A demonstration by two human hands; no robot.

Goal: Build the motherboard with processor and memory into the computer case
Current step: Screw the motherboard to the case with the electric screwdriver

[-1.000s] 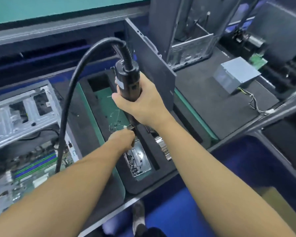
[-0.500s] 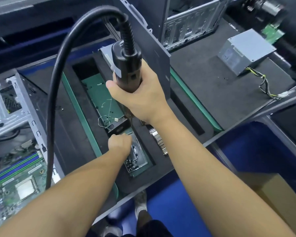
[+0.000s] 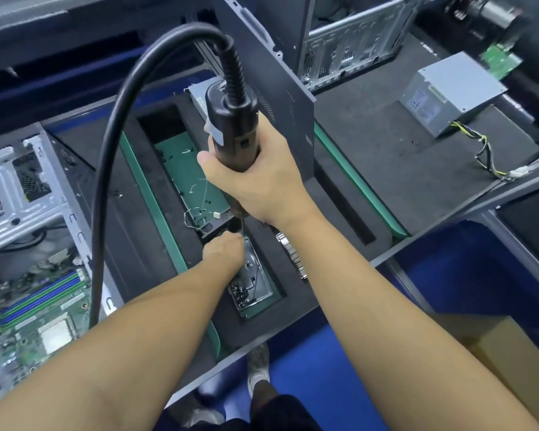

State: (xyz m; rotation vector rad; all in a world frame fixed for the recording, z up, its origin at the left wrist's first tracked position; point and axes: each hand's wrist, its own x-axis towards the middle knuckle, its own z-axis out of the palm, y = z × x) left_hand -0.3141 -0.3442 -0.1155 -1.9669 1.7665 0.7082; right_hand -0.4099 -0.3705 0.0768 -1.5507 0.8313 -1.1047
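Note:
My right hand [image 3: 262,185] grips a black electric screwdriver [image 3: 231,119] upright, bit pointing down, its thick cable [image 3: 106,181] arching left. Just under the bit, my left hand [image 3: 223,251] hovers over the far end of a metal screw tray [image 3: 259,284]. Its fingers are curled and pinched together at the bit's tip, and the screw between them is mostly hidden. At the left edge an open computer case [image 3: 13,197] lies flat. Inside it is the green motherboard [image 3: 35,306] with blue memory sticks [image 3: 41,297] and the processor socket [image 3: 56,335].
The screw tray sits in a black foam insert [image 3: 293,315] beside a ribbed metal part [image 3: 293,256]. A dark side panel [image 3: 268,57] stands behind the screwdriver. A second case [image 3: 349,42] and a grey power supply [image 3: 448,91] lie at the back right, a cardboard box [image 3: 511,353] at the lower right.
My view has tilted down and left, showing more of the motherboard. My left hand dipped to the screw tray and stays by the bit's tip. My right hand keeps its grip.

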